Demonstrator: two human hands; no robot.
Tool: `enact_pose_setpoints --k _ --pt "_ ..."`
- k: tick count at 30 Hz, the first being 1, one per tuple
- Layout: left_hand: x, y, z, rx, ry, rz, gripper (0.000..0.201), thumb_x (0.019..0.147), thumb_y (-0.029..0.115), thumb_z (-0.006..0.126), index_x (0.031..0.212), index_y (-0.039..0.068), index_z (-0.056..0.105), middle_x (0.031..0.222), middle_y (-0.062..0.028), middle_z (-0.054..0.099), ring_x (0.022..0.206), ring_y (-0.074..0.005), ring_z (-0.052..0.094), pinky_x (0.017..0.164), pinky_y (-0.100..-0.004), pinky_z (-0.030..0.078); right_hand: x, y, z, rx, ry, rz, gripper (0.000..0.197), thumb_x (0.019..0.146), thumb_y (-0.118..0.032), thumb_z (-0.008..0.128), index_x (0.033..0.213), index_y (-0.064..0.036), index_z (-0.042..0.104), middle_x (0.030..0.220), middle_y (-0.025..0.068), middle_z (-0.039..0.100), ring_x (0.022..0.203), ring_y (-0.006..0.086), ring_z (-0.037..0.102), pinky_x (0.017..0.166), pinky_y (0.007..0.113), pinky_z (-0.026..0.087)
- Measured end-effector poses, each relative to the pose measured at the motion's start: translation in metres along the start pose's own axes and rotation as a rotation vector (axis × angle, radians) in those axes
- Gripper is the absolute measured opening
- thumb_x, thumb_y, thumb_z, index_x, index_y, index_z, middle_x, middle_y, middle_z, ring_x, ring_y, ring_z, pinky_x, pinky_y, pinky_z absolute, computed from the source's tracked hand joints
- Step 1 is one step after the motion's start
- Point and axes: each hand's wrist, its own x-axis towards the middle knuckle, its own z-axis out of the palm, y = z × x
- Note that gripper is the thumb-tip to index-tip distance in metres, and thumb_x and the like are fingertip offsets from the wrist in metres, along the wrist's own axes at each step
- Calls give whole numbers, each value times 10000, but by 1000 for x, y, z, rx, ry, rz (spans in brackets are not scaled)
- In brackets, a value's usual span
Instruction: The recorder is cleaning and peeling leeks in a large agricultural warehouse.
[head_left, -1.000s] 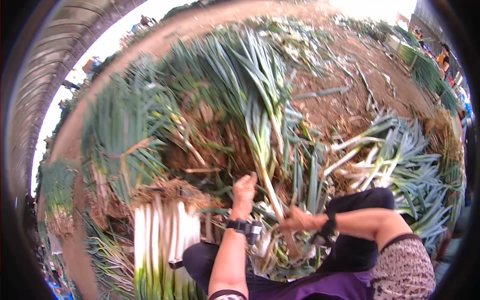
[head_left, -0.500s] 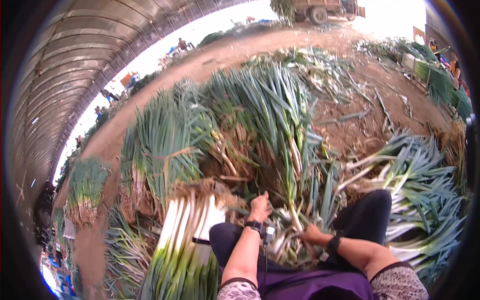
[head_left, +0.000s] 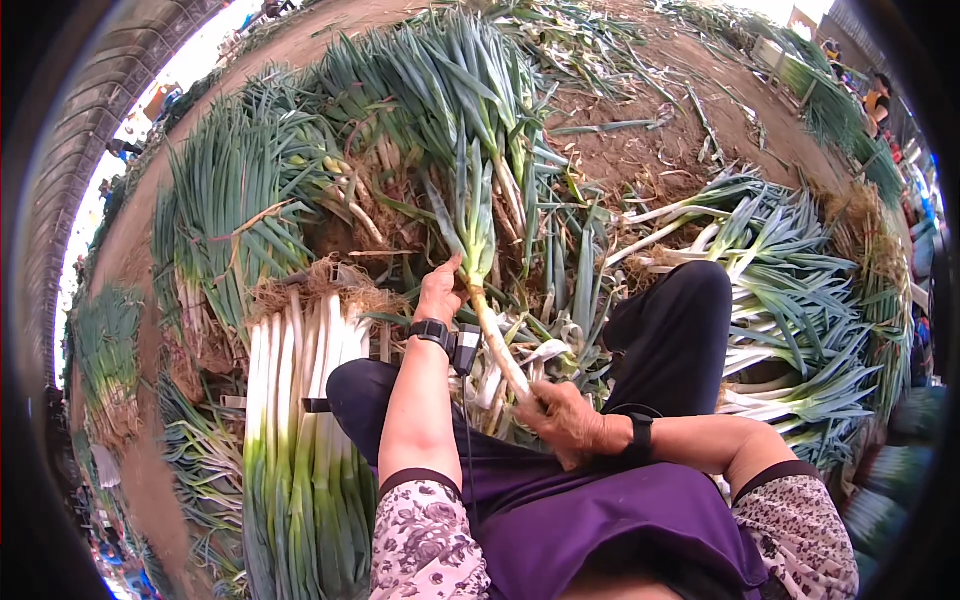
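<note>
A single leek [head_left: 493, 333] slants in front of me, its green leaves pointing away and its brownish-white stalk toward me. My right hand [head_left: 565, 420] is closed round the stalk's lower end; the root tip is hidden in it. Where the stalk turns green, my left hand [head_left: 440, 296] is closed against it, fingertips partly hidden. Left of my knee lies a row of cleaned leeks [head_left: 318, 400] with white stalks and roots pointing away. Stripped leaves and peelings [head_left: 548, 352] lie between my legs, below the held leek.
Upright bundles of untrimmed leeks [head_left: 235, 180] stand ahead on the left, with more leeks [head_left: 410, 80] beyond. A spread pile of leeks [head_left: 790, 285] lies to the right of my knee [head_left: 680, 310]. Leaf scraps litter the dirt ground [head_left: 640, 150]. Other people appear at the far right.
My view has tilted further down. The leek's stalk now shows between my hands; my left hand has come onto it, and my right hand grips its lower end.
</note>
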Motion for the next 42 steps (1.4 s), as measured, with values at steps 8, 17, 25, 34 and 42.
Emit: enact_pose_setpoints --k 8,17,25,34,42 --pt "-15 6 9 -83 -60 -42 251 890 183 611 1074 13 624 935 -107 666 780 -247 628 661 -423 526 126 35 -50 107 -154 387 768 868 -680 437 1020 46 637 701 78 580 528 131 515 423 283 421" --pt "-30 25 46 -72 -114 35 154 872 98 623 979 -13 637 895 -97 667 784 -209 643 748 -346 525 228 55 -24 729 102 158 193 854 -220 689 833 -31 656 701 41 592 576 143 569 530 306 502" --pt "-63 21 77 -71 -78 104 131 840 72 658 912 -35 635 838 -114 661 714 -232 654 675 -364 550 194 12 -24 939 318 324 198 848 -169 661 789 18 636 679 56 593 520 141 545 486 293 464" --pt "-61 61 100 -5 -163 172 242 875 144 649 1031 -38 615 930 -109 652 794 -233 641 745 -369 544 214 -51 -49 851 221 248 301 882 -266 625 817 27 646 716 57 590 546 150 568 517 296 474" --pt "-81 45 104 68 -72 311 197 845 48 662 1001 -69 636 923 -107 668 771 -181 636 713 -311 533 201 -29 -37 770 373 218 290 844 -236 614 764 44 625 627 69 574 507 175 554 455 311 444"
